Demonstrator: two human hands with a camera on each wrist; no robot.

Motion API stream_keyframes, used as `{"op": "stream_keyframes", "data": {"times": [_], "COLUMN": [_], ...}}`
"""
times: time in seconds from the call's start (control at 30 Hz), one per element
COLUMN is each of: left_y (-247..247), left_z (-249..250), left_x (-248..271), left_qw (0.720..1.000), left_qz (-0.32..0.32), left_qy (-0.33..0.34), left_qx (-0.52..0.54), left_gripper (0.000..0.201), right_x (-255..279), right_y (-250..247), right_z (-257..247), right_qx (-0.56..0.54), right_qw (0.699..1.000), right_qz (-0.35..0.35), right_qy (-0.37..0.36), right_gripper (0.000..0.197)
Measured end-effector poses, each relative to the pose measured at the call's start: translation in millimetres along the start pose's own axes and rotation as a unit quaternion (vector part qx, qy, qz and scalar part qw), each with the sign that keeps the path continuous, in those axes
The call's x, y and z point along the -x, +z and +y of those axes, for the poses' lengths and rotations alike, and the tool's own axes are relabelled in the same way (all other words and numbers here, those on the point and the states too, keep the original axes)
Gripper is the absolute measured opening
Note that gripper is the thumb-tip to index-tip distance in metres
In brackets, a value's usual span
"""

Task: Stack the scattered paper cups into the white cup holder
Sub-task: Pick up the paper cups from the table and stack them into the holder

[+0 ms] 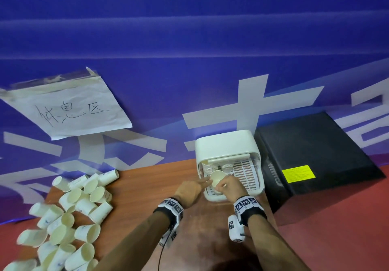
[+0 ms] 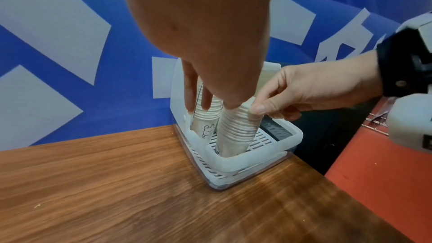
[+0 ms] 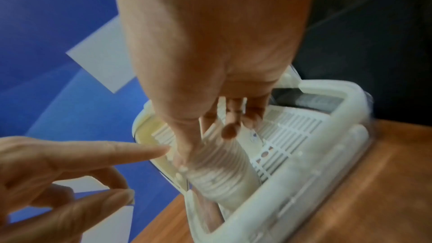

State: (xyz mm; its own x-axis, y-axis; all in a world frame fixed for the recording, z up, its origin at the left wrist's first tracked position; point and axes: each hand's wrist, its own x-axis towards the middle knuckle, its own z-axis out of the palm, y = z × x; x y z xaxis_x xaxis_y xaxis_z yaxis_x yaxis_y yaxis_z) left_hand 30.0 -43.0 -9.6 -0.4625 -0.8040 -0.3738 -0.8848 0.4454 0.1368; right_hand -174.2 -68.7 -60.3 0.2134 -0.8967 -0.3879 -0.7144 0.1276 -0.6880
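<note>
The white cup holder (image 1: 223,142) stands at the table's back edge, its slatted tray holding two nested stacks of paper cups. My right hand (image 1: 223,184) grips the top of the nearer cup stack (image 2: 236,128), thumb and fingers pinching its rim. The straight fingers of my left hand (image 1: 205,183) touch the left side of that stack. Behind it stands the second stack (image 2: 205,119), whose bottom cup bears a rabbit print. Several loose paper cups (image 1: 69,218) lie heaped on the table's left side.
The wooden table (image 1: 143,186) stretches between the cup pile and the holder. A black box (image 1: 315,155) sits right beside the holder. A blue banner wall with a taped paper sign (image 1: 63,106) rises directly behind.
</note>
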Motion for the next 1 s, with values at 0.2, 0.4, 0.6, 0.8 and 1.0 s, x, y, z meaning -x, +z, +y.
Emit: {"op": "stream_keyframes", "data": {"times": [0.2,0.4,0.6,0.8,1.0], "left_y": [2.8,-13.9,-7.2,2.0,21.0], "left_z": [0.6,14.5,14.3,9.9,-28.4], "left_x": [0.9,19.6,53.5,116.6,177.6], "left_qw": [0.999,0.997,0.966,0.903,0.886], "left_qz": [-0.034,-0.020,0.132,0.244,0.244], "left_qy": [-0.013,-0.056,-0.176,-0.297,-0.344], "left_qx": [-0.004,-0.046,0.136,0.194,0.191], "left_gripper": [0.086,0.076,0.052,0.025,0.015], "right_x": [5.0,14.0,27.9,62.1,81.7], "right_y": [2.5,-5.0,-33.4,-38.9,-11.3], "right_z": [-11.4,-25.5,-55.3,-101.2,-147.6], "right_qx": [0.000,-0.014,-0.017,-0.044,-0.022], "right_qw": [0.999,1.000,0.994,0.975,0.962], "right_qz": [0.017,0.005,-0.001,-0.009,-0.010], "right_qy": [0.027,-0.028,-0.105,-0.217,-0.270], "right_gripper": [0.021,0.025,0.012,0.012,0.005]}}
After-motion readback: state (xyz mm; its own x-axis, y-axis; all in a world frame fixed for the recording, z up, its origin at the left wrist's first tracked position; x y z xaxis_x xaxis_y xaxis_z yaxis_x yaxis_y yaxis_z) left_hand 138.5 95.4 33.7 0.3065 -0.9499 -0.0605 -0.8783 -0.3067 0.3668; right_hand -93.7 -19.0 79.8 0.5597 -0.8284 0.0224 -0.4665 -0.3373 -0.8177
